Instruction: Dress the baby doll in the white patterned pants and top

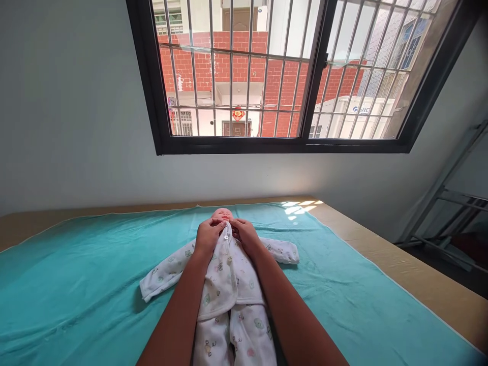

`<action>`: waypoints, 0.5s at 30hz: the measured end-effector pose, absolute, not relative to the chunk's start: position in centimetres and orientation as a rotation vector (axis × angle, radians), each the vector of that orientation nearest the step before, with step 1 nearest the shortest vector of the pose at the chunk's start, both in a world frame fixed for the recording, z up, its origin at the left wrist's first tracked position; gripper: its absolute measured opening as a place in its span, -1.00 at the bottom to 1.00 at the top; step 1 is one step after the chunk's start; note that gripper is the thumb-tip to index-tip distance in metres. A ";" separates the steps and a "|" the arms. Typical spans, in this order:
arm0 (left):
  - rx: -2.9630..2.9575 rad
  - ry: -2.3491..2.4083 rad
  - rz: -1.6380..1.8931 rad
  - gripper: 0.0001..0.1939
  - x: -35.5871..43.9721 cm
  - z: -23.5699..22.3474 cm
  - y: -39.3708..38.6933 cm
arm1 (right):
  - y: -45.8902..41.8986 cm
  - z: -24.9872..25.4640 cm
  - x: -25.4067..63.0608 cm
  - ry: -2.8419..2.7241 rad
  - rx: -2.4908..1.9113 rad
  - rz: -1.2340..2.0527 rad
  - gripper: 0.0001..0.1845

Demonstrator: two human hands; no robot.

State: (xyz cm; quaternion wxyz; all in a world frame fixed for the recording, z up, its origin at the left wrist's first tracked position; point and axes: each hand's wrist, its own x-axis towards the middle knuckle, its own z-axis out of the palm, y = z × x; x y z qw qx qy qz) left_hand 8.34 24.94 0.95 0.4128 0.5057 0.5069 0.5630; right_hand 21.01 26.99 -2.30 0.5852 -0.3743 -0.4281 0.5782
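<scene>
left hand (pixel 208 235) and right hand (pixel 246 235) are positioned side by side, near each other, with the fingertips of each clamped on the collar (pixel 228 230) of a white printed jacket (pixel 219 284). the right fingertips are partly hidden. the jacket is on a doll (pixel 222 214), which lies on its back; its head (pixel 221 212) is just beyond both hands. upper button (pixel 226 237): between the hands. lower button (pixel 229 259): between the forearms (pixel 177 305). one sleeve (pixel 163 274) extends out to the left of the left hand, the other sleeve (pixel 284 251) to the right of the right hand. matching trousers (pixel 247 335) lie nearer than the jacket, between the forearms. a turquoise cloth (pixel 95 284) lies under the doll, on both sides of the hands, and covers most of a wood-toned table (pixel 381 249). a barred window (pixel 229 146) is beyond and above the hands.
</scene>
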 end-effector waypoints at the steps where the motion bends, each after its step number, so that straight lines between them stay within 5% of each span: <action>1: 1.288 1.275 1.412 -0.88 8.3 0.9 24.9 | 26.9 -2.3 21.1 -1.002 -0.864 1.359 -0.75; 15: 1.352 1.301 1.344 -0.82 8.1 0.8 25.5 | 26.4 -2.1 22.0 -1.260 -0.922 1.318 -0.73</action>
